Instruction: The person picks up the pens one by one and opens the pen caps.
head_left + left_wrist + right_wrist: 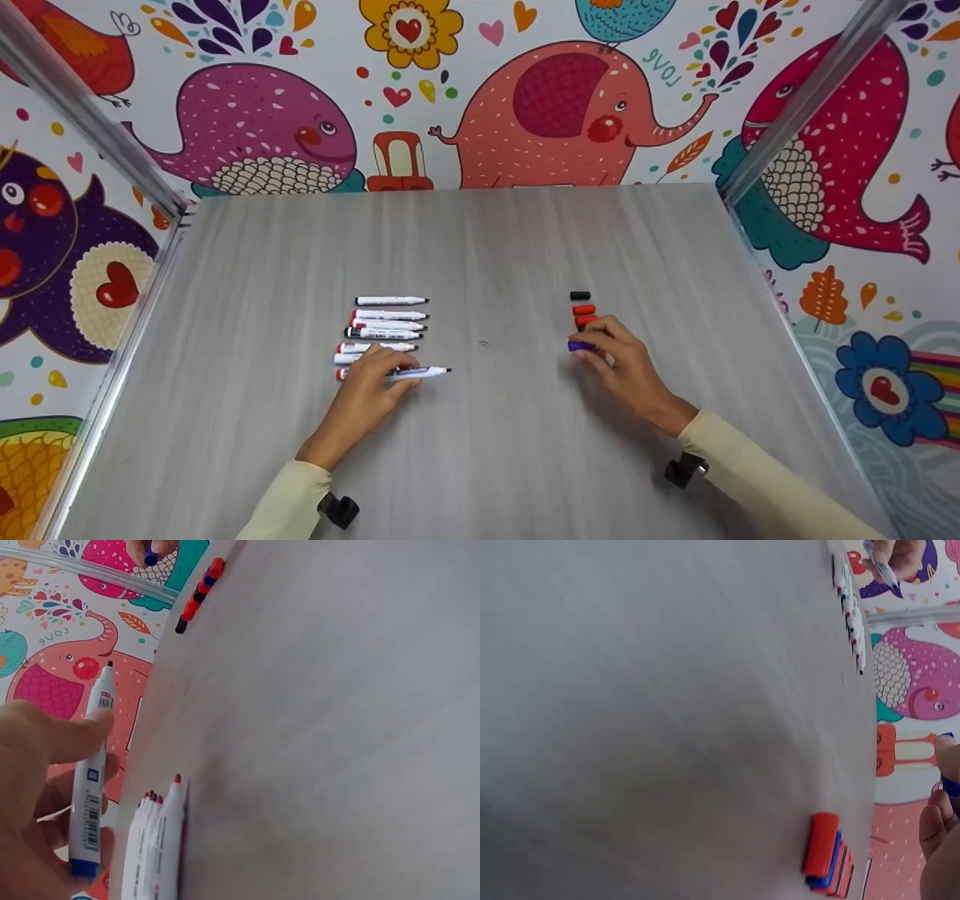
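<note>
My left hand [373, 384] pinches a white whiteboard marker [91, 772] with a blue end and a bare dark tip, held above the table beside a column of uncapped white markers [390, 315]. The tip points right in the head view. Between thumb and fingers my right hand [634, 375] holds a blue marker cap [577, 346], raised close to a row of loose caps. In that row lie a black cap [580, 295] and several red caps [823, 844], with a blue cap [836, 851] among them. My right hand covers part of this row in the head view.
The grey wood-grain table [480, 450] carries a small dark mark [484, 343] between the markers and the caps. Walls with cartoon animals [562, 120] stand at the back and both sides, with metal posts [810, 105] at the corners.
</note>
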Motion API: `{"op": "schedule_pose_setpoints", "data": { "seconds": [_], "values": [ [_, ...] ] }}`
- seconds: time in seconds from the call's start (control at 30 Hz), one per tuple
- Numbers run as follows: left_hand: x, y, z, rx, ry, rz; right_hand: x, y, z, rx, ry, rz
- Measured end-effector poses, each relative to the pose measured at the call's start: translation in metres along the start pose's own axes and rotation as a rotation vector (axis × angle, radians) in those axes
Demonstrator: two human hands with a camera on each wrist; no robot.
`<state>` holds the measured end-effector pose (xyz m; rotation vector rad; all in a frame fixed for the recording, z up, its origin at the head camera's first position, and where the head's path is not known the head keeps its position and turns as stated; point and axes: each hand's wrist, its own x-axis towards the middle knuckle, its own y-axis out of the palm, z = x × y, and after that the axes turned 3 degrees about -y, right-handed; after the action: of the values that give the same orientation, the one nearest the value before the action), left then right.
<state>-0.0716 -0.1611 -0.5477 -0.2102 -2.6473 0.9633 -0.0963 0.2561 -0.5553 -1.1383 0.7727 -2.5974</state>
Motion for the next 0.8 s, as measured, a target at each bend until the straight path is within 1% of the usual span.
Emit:
{"op": "schedule_pose_setpoints", "data": {
  "seconds": [0.33, 0.47, 0.6, 0.8],
  "values": [
    [-0.009, 0.000, 0.013, 0.076, 0.010, -0.090, -0.014, -0.007, -0.007, -0.027, 0.077, -0.002],
    [-0.011, 0.001, 0.017, 0.101, 0.005, -0.111, -0.019, -0.008, -0.009, -0.050, 0.102, 0.003],
    [-0.013, 0.002, 0.021, 0.114, 0.017, -0.125, -0.024, -0.008, -0.011, -0.058, 0.139, 0.010],
    [-0.015, 0.004, 0.026, 0.142, 0.036, -0.151, -0.031, -0.008, -0.014, -0.029, 0.177, 0.026]
  ]
}}
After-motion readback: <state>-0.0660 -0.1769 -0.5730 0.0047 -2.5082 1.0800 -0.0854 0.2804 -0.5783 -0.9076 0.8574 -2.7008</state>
